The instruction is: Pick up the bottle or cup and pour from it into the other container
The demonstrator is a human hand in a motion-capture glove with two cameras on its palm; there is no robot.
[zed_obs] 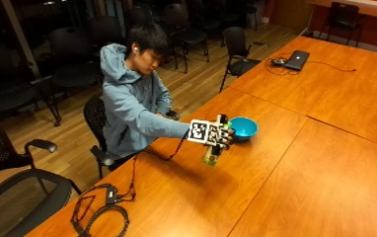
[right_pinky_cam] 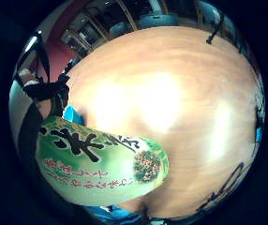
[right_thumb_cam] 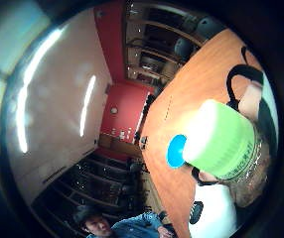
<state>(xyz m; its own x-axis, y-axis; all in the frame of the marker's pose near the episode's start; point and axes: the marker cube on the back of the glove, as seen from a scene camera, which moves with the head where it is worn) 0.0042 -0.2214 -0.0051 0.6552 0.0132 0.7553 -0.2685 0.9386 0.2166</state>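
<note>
A person sits at the wooden table and holds a green-labelled bottle above it in the gloved right hand. The bottle hangs tilted, just in front of a blue bowl that stands on the table. In the little finger side palm view the bottle's green label with dark and red lettering fills the space by the palm, with a sliver of the blue bowl behind it. In the thumb side palm view the bottle covers part of the blue bowl. I cannot see the bottle's mouth.
A laptop with cables lies at the table's far end. A coil of black cable lies on the table's near corner. Black chairs stand around the table.
</note>
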